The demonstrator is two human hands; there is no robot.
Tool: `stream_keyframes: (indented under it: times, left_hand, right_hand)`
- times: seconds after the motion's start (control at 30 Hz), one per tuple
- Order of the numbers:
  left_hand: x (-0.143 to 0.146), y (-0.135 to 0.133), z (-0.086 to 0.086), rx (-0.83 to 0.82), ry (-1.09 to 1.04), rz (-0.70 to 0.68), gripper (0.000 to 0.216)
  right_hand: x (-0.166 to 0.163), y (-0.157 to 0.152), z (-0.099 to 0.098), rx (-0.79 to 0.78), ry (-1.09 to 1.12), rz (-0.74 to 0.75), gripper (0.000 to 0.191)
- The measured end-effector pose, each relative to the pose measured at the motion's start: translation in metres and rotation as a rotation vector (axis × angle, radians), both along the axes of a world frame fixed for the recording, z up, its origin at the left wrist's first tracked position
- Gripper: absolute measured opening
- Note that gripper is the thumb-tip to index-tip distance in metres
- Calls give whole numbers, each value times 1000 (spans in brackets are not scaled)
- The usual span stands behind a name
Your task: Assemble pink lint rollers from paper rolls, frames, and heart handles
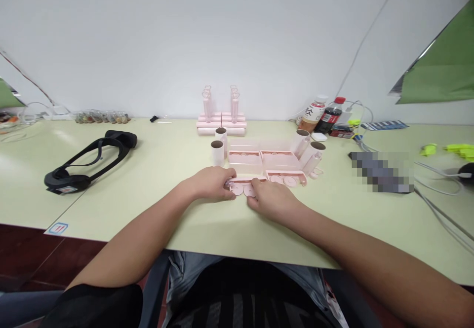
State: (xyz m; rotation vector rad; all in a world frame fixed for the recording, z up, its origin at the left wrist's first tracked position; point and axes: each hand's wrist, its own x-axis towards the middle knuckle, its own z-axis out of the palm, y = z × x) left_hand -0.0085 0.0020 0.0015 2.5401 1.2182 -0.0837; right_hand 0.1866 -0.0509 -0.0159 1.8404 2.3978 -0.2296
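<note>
A shallow pink plastic tray (243, 180) with round pink discs (237, 190) lies near the middle of the table, between my hands. My left hand (214, 182) grips its left end, thumb and fingers closed around a small clear piece there. On the right end, the fingers of my right hand (273, 199) are bent over the tray and partly cover a second disc (249, 191). Exactly what its fingertips press on is hidden. Just right of my right hand's fingers, another pink tray (302, 177) holds discs. Behind sit two more pink trays (245, 162).
Paper-like tubes (217, 153) stand left of the trays, with more tubes (316, 154) on the right. Pink stacked pieces with upright clear tubes (221, 131) are by the wall. A black headset (91, 163) lies left; bottles (331, 116) and cables (440, 209) are right.
</note>
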Motion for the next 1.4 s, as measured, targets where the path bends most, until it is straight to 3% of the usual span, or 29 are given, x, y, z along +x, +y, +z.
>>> stream_keyframes:
  times: [0.87,1.4]
  left_hand:
    - [-5,4,2,2,20,43,34]
    - [1,4,-6,110,42,110,53]
  right_hand:
    - [5,7,4,115,-64,-24,25]
    - [10,11,-1,132,-46,-16,27]
